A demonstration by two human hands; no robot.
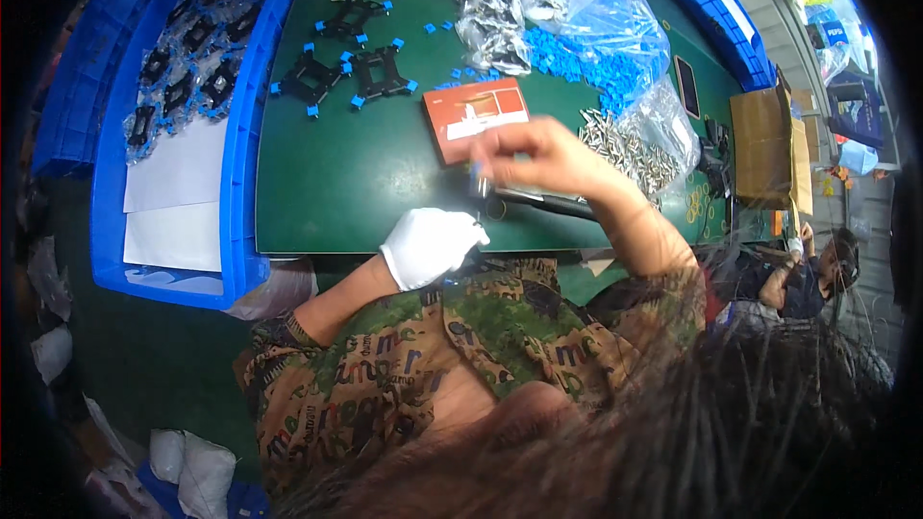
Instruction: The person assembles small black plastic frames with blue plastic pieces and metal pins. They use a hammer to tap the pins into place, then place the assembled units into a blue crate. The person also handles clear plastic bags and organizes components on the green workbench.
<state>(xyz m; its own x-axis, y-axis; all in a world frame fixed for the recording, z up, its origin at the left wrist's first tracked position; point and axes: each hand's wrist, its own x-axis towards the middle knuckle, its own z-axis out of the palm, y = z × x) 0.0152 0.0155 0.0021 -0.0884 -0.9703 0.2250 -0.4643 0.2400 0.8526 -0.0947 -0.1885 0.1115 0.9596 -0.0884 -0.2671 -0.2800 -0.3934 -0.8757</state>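
My right hand (538, 156) is bare and raised over the green table (365, 183). Its fingertips pinch a small metal part with a bluish end (478, 176). Just below it a black rod-like tool (543, 200) lies along the table's near edge. My left hand (428, 245) wears a white glove and rests curled at the table edge, close to my chest. Whether it holds anything is hidden. An orange-red flat box (476, 112) lies just beyond my right hand.
Three black X-shaped brackets with blue caps (383, 72) lie at the far left of the table. Clear bags hold blue caps (601, 43) and metal screws (636, 146). A blue crate (240, 154) at left holds bagged brackets and white sheets. A cardboard box (764, 144) and another person (808, 279) are to the right.
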